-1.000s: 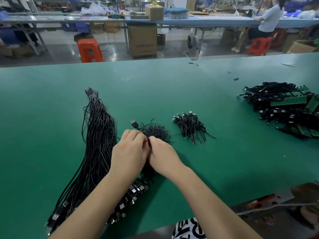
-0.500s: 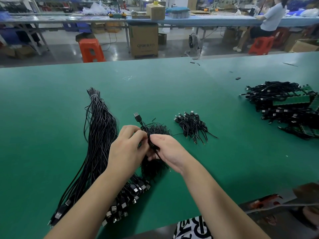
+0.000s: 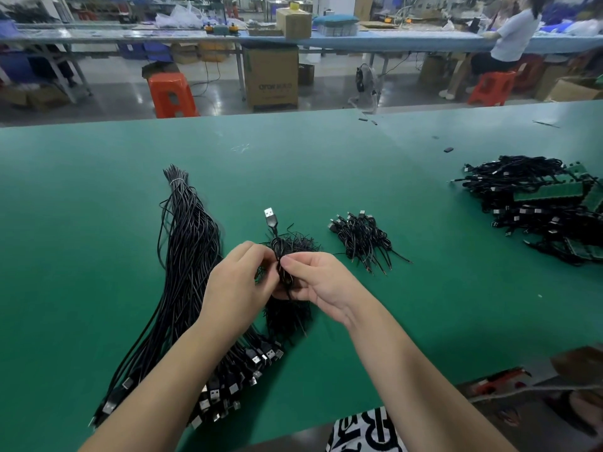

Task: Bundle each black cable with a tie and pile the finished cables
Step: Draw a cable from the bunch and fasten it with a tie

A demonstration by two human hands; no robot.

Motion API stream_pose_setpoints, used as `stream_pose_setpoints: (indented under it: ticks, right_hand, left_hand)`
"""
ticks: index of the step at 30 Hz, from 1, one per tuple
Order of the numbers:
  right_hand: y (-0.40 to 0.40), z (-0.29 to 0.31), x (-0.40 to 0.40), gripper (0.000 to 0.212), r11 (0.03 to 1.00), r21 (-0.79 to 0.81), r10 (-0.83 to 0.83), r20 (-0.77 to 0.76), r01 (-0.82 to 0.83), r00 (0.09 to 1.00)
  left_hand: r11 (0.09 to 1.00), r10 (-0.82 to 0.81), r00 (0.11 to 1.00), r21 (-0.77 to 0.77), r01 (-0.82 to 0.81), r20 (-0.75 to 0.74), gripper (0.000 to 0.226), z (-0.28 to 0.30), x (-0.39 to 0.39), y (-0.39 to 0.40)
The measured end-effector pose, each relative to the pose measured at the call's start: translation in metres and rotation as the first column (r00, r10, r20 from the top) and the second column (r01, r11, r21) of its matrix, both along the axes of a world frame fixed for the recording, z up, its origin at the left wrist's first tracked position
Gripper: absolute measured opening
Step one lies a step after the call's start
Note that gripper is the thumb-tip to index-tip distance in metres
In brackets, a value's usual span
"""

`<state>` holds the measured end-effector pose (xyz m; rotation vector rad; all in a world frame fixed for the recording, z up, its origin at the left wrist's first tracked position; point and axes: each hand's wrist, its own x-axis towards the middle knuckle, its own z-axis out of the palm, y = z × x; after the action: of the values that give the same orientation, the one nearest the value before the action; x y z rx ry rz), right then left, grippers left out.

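Green table (image 3: 98,223) held the big bunch of loose cables (image 3: 186,256) at the left and a small done pile (image 3: 362,239) at the right. Between them, both hands, left (image 3: 236,288) and right (image 3: 321,283), pinched one folded cable (image 3: 277,252) close together above the heap of ties (image 3: 290,314). If the thin tie slipped from the fingertips, the folds could spring open.

On the green tabletop (image 3: 326,164) we see a long cable sheaf (image 3: 186,256), a small bundled pile (image 3: 362,239), loose ties (image 3: 287,318), and a far-right heap (image 3: 535,207).
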<state>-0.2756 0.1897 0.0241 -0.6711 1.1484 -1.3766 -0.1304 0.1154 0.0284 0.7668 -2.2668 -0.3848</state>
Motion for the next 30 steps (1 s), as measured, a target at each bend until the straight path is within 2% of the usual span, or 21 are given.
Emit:
stream_pose_setpoints:
  ticks: [5,15,18,19,21,22,24,25,28,30]
  right_hand:
    - [0.0,0.004,-0.003,0.012,0.998,0.064,-0.004,0.011,0.004,1.0]
    - [0.0,-0.005,-0.007,0.013,0.996,0.082,0.031,0.009,-0.032,0.999]
    - [0.002,-0.008,-0.008,0.013,0.993,0.103,0.056,0.04,-0.06,0.998]
    - [0.001,-0.009,-0.008,0.013,0.995,0.091,0.045,0.025,-0.047,0.999]
    - [0.001,-0.007,-0.009,0.017,1.0,0.022,-0.007,-0.112,0.01,0.994]
    - [0.0,-0.007,-0.01,0.028,0.999,-0.03,-0.041,-0.264,0.034,0.964]
    - [0.001,-0.001,-0.01,0.04,0.992,-0.125,-0.071,-0.569,-0.001,0.819]
    - [0.001,0.003,-0.009,0.039,0.987,-0.155,-0.071,-0.644,-0.039,0.762]
    - [-0.002,0.006,-0.009,0.021,0.98,-0.2,-0.134,-0.684,-0.008,0.717]
    - [-0.003,0.006,-0.009,0.011,0.983,-0.171,-0.159,-0.659,0.059,0.735]
  left_hand:
    - [0.997,-0.056,0.998,0.052,0.055,0.002,0.006,-0.001,0.002,-0.004]
    - [0.984,-0.12,0.991,-0.126,0.128,0.066,0.002,0.002,0.008,-0.005]
    - [0.973,-0.15,0.98,-0.155,0.169,0.13,0.018,0.006,0.01,-0.007]
    - [0.978,-0.135,0.982,-0.14,0.154,0.133,0.016,0.007,0.009,-0.007]
    - [0.996,-0.085,0.991,-0.015,0.087,0.103,0.007,0.007,0.008,-0.008]
    - [0.994,-0.058,0.996,0.096,0.052,0.065,0.011,0.006,0.008,-0.009]
    - [0.936,-0.013,0.999,0.352,0.027,-0.04,0.016,0.002,0.007,-0.014]
    - [0.891,0.005,0.996,0.454,0.035,-0.085,0.017,0.001,0.006,-0.016]
    - [0.808,0.002,0.987,0.582,0.093,-0.161,0.017,0.002,0.006,-0.017]
    - [0.816,-0.025,0.986,0.566,0.116,-0.166,0.017,0.004,0.006,-0.014]
